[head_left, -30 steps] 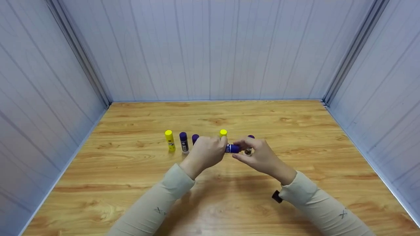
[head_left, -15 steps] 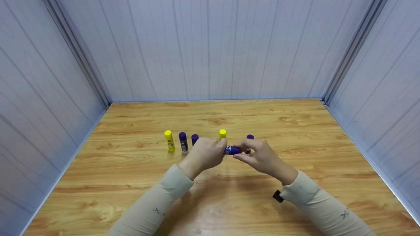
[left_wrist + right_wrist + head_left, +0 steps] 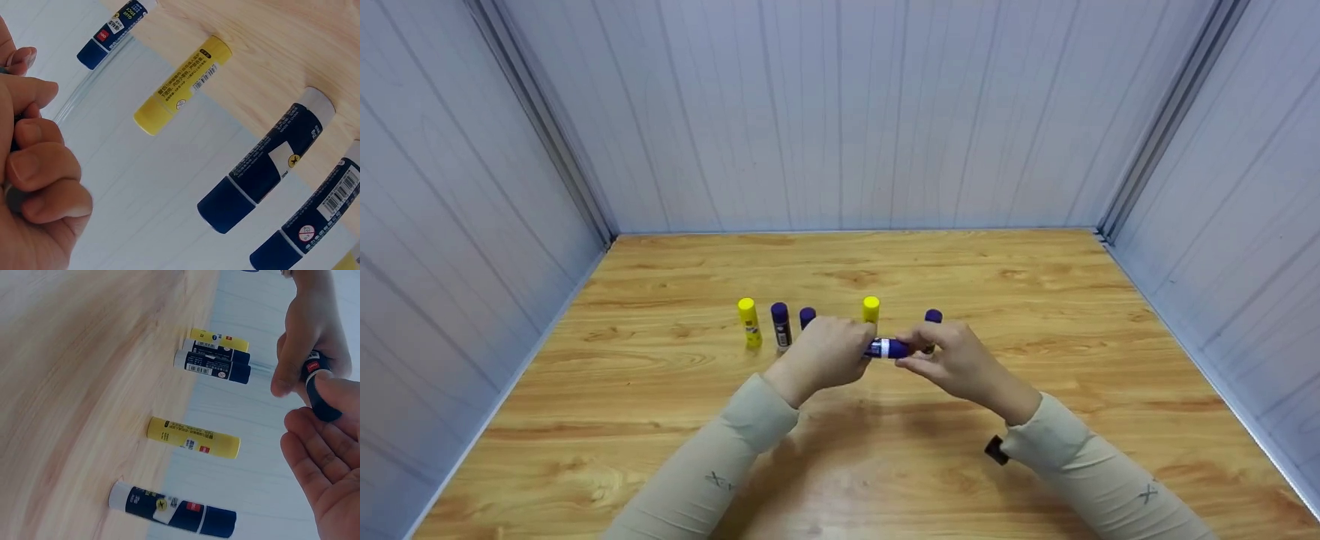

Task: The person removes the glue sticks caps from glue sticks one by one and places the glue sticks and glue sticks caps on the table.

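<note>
In the head view, my left hand (image 3: 826,352) grips a dark blue glue stick (image 3: 888,348) lying sideways above the table. Its cap end points at my right hand (image 3: 960,367), whose thumb and fingers pinch the cap. In the right wrist view the thumb lies across the blue cap (image 3: 323,405), while the left hand (image 3: 312,337) wraps the barrel. The left wrist view shows curled left-hand fingers (image 3: 48,169); the held stick is mostly hidden there.
Upright beyond the hands stand a yellow glue stick (image 3: 749,322), a dark blue one (image 3: 781,327), another blue one (image 3: 808,316) partly hidden, a second yellow one (image 3: 871,308) and a blue one (image 3: 933,316) at right. Pale panels (image 3: 840,112) enclose the wooden table (image 3: 660,420).
The held glue stick and left hand have shifted slightly toward the body. More of the stick's white band shows. The right hand stays at the cap; the standing sticks have not moved.
</note>
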Demonstrator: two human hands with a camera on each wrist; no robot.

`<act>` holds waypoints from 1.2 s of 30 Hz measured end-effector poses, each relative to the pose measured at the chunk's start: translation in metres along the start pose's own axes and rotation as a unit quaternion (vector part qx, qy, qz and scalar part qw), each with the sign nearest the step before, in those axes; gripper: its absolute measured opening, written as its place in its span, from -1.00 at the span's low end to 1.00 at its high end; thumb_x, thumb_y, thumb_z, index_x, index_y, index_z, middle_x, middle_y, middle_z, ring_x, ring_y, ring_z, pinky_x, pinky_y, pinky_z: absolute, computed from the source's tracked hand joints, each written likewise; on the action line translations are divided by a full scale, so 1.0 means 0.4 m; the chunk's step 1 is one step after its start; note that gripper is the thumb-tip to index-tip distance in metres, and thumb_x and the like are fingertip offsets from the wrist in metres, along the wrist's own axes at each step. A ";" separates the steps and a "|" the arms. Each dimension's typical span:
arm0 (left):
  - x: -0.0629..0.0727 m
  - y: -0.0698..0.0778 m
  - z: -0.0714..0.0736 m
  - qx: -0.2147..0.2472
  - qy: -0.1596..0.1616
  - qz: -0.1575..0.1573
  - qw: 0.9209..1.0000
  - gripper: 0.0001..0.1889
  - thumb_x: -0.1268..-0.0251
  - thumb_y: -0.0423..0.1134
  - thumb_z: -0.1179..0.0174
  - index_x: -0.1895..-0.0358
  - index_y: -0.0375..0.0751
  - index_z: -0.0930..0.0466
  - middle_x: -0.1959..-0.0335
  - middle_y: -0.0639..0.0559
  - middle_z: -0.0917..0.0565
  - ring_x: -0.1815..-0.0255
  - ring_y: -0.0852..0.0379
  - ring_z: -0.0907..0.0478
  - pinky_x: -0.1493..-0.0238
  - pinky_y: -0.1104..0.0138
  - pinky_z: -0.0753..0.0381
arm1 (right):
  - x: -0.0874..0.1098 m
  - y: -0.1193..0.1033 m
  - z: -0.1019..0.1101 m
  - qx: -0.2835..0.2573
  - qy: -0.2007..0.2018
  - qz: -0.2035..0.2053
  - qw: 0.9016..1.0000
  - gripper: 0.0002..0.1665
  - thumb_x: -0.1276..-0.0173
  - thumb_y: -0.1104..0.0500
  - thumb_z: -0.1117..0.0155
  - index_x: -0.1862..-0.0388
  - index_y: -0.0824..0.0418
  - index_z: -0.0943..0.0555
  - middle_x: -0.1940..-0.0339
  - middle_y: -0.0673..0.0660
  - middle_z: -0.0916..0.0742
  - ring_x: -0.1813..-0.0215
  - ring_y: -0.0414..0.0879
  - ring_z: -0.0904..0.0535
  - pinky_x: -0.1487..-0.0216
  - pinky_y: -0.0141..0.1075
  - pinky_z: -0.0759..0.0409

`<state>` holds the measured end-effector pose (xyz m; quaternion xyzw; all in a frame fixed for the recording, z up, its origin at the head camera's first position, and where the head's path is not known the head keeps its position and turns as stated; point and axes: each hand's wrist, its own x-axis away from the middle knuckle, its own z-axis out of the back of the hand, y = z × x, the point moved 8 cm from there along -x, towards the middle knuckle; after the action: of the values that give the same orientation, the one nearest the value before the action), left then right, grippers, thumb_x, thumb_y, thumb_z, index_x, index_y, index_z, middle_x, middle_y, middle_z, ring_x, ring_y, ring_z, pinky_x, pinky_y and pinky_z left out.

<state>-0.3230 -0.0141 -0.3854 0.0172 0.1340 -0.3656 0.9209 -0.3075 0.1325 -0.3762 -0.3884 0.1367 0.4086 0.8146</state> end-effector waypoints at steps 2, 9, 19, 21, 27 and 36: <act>0.009 -0.022 -0.001 0.018 -0.002 0.014 1.000 -0.90 -0.49 -0.28 -0.35 0.24 -0.21 -0.68 0.46 -0.02 -0.71 0.55 0.15 -0.47 0.43 0.20 -0.69 | 0.011 0.012 0.011 0.016 0.006 -0.004 1.000 -0.81 -0.37 0.32 -0.58 0.08 0.31 -0.77 0.19 0.19 -0.89 0.22 -0.02 -0.84 0.24 -0.27 -0.80; 0.044 -0.096 0.016 0.039 0.028 0.051 0.998 -0.82 -0.46 -0.33 -0.37 0.37 -0.20 -0.63 0.53 -0.04 -0.66 0.58 0.14 -0.41 0.48 0.16 -0.63 | 0.050 0.047 0.054 0.043 0.031 -0.036 0.998 -0.78 -0.31 0.34 -0.62 0.08 0.28 -0.80 0.19 0.15 -0.90 0.20 -0.04 -0.84 0.11 -0.08 -0.84; 0.052 -0.109 0.018 0.072 0.034 0.058 0.995 -0.80 -0.48 -0.32 -0.33 0.37 -0.21 -0.59 0.53 -0.05 -0.63 0.56 0.16 -0.36 0.48 0.21 -0.53 | 0.054 0.040 0.020 0.050 -0.044 -0.019 0.998 -0.72 -0.43 0.30 -0.54 -0.08 0.34 -0.79 0.14 0.18 -0.88 0.18 -0.05 -0.82 0.12 -0.09 -0.84; 0.051 -0.112 0.020 0.090 0.034 0.066 0.993 -0.79 -0.50 -0.31 -0.32 0.38 -0.20 -0.56 0.54 -0.02 -0.58 0.55 0.15 -0.32 0.47 0.23 -0.45 | 0.056 0.037 0.006 0.055 -0.073 -0.012 0.996 -0.70 -0.49 0.29 -0.48 -0.14 0.37 -0.77 0.11 0.19 -0.87 0.16 -0.04 -0.81 0.10 -0.08 -0.83; 0.048 -0.122 0.019 0.167 0.033 0.095 0.981 -0.73 -0.56 -0.25 -0.27 0.40 -0.15 -0.50 0.56 0.09 -0.41 0.54 0.19 -0.30 0.46 0.29 -0.35 | 0.066 0.025 -0.034 0.080 -0.157 -0.012 0.984 -0.64 -0.55 0.27 -0.41 -0.24 0.40 -0.72 0.04 0.20 -0.84 0.09 -0.01 -0.80 0.04 -0.07 -0.82; 0.047 -0.125 0.027 0.287 0.084 0.102 0.949 -0.68 -0.63 -0.18 -0.26 0.42 -0.14 -0.49 0.58 0.14 -0.39 0.60 0.26 -0.27 0.49 0.37 -0.33 | 0.079 0.003 -0.086 0.106 -0.226 0.022 0.968 -0.77 -0.33 0.29 -0.59 0.07 0.29 -0.78 0.23 0.12 -0.84 0.21 -0.09 -0.74 0.14 -0.24 -0.76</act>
<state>-0.3412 -0.0648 -0.3767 0.3247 0.0977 -0.2898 0.8950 -0.2852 0.1250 -0.4168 -0.1939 -0.0001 0.4867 0.8518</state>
